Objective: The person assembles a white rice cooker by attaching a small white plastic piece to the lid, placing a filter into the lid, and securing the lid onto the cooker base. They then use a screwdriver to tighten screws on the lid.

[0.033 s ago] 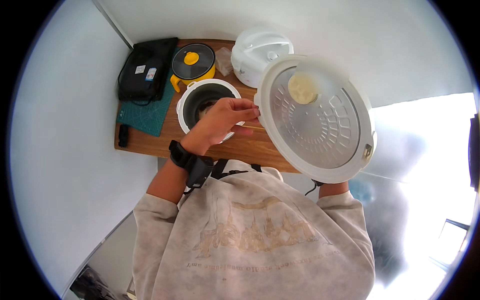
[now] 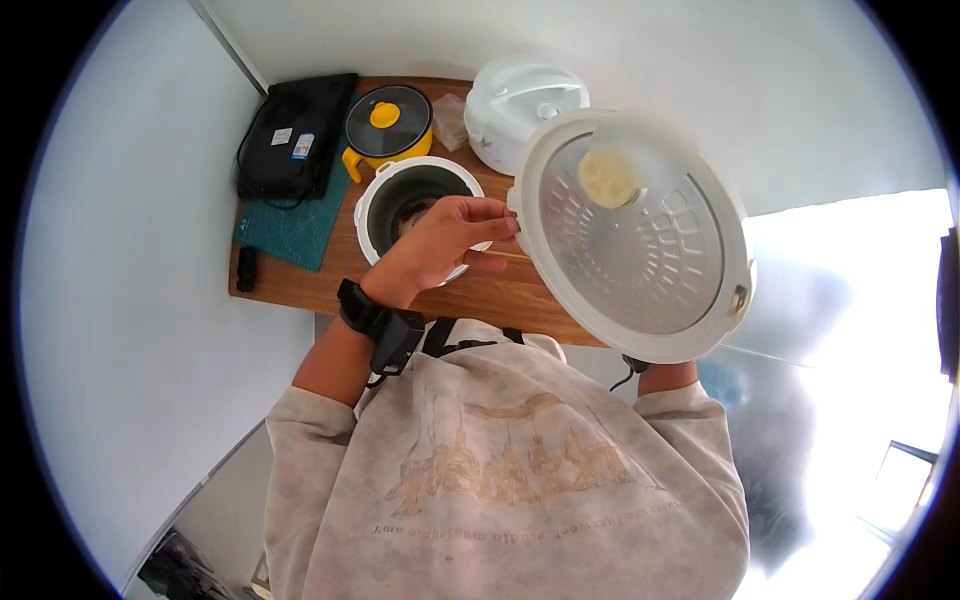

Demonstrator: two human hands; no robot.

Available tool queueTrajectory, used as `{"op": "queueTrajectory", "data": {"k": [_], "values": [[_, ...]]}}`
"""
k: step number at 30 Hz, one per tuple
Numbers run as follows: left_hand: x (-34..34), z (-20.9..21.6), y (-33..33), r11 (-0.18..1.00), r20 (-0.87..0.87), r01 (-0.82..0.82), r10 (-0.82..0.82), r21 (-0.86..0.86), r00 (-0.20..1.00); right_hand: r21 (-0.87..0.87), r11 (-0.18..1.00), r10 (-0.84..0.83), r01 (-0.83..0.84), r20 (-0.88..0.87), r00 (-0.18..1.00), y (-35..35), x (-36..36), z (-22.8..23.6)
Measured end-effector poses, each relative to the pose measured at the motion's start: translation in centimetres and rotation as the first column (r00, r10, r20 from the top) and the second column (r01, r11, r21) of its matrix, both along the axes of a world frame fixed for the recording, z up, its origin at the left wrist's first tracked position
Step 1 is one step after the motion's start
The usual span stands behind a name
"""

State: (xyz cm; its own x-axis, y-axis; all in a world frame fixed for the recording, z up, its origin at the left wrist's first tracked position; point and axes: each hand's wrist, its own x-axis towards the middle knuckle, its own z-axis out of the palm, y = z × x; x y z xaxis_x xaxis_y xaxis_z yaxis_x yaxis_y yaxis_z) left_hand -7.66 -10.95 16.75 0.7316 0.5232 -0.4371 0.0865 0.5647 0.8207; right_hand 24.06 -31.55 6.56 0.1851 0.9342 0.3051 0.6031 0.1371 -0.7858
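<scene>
A white rice cooker lid is held up at a tilt on the right, its metal inner plate and round cream cap facing me. My left hand is closed on the lid's left rim, pinching it between thumb and fingers. Behind the lid my right hand is hidden; just its forearm shows below the lower rim. Under my left hand stands an open white cooker pot with a dark grey inside. Something pale and brownish lies at its bottom, partly covered by my hand.
A yellow pot with a dark lid stands behind the open pot, beside a crumpled clear bag. A white domed appliance is at the back. Left are a black case, a green cutting mat and a small black object.
The lid has tipped very slightly, its lower edge rising a little. Both arms keep nearly the same place.
</scene>
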Motion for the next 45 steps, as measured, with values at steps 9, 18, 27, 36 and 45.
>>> {"op": "queueTrajectory", "data": {"k": [9, 18, 27, 36, 45], "values": [[0.1, 1.1, -0.4, 0.997, 0.046, -0.061, 0.063, -0.044, 0.997, -0.007, 0.998, 0.057, -0.057, 0.115, 0.992, 1.0, 0.7, 1.0], [1.2, 1.8, -0.4, 0.99, -0.026, -0.118, 0.12, 0.075, 0.992, -0.003, 0.997, 0.082, -0.083, 0.233, 0.969, 2.5, 1.0, 1.9], [0.7, 0.1, 0.0, 0.989, 0.062, -0.132, 0.128, 0.07, 0.99, 0.018, 0.997, 0.07, -0.08, 0.326, 0.943, 2.6, 0.3, 2.6], [1.7, 1.1, -0.2, 0.973, -0.078, -0.158, 0.173, 0.165, 0.982, 0.035, 0.997, 0.046, -0.067, 0.42, 0.906, 2.6, -0.4, 2.6], [0.7, 0.1, 0.0, 0.983, 0.054, -0.124, 0.118, 0.135, 0.992, 0.065, 0.997, 0.013, -0.052, 0.503, 0.864, 1.8, -1.0, 3.0]]}}
